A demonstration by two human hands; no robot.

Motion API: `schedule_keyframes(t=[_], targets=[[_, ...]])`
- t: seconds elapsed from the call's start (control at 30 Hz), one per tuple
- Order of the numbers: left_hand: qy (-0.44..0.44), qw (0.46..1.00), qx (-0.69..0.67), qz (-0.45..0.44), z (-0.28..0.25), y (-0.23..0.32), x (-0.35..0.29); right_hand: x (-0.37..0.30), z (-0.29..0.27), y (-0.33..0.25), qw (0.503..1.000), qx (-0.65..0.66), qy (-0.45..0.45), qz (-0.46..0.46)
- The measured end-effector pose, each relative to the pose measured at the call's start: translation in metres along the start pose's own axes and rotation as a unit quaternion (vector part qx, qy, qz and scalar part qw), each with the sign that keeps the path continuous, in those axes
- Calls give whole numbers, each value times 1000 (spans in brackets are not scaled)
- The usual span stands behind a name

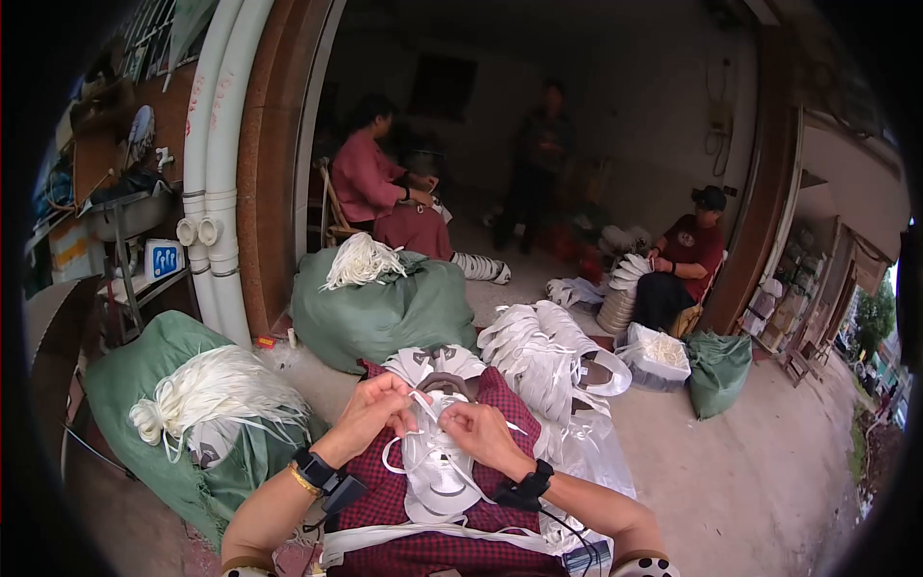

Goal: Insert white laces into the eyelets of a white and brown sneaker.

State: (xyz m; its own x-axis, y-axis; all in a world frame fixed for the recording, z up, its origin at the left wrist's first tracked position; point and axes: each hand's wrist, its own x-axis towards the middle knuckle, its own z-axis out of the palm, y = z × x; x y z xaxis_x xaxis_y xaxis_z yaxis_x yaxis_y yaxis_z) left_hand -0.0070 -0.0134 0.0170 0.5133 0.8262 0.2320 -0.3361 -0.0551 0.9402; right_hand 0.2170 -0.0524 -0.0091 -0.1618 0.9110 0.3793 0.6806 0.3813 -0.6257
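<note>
A white shoe upper (444,478) with a grey-brown collar lies across the red-and-black checked cloth (380,505) over my lap. Above it, my left hand (378,412) pinches a white shoelace (424,404) between thumb and fingertips. Close beside, my right hand (478,432) has its fingers closed at the lace holes of the upper; a lace seems to be in them, though the fingertips partly hide it. Loose lace loops hang to the left of the upper. Another white upper (423,360) sits just beyond my hands.
Green sacks (375,313) stand ahead and left, topped with bundles of white laces (226,389). Right of my lap are stacked white uppers (538,361) and a plastic tub (658,358). Another green sack (719,373) stands farther right. People (370,173) sit working in the doorway; one stands behind.
</note>
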Motion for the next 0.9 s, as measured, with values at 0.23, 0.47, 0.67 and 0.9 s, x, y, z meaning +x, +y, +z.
schedule_keyframes(t=[0.23,0.47,0.67,0.9], targets=[[-1,998,20,-66,14,-22,7,1,4,22,975,220,-1,22],[-7,994,104,-10,14,-13,10,12,-18,-10,989,-36,51,-134],[-19,991,132,-23,28,2,17,21,-30,10,970,-85,-17,-229],[11,990,139,-36,23,-8,8,-11,-46,0,985,-77,-25,-151]])
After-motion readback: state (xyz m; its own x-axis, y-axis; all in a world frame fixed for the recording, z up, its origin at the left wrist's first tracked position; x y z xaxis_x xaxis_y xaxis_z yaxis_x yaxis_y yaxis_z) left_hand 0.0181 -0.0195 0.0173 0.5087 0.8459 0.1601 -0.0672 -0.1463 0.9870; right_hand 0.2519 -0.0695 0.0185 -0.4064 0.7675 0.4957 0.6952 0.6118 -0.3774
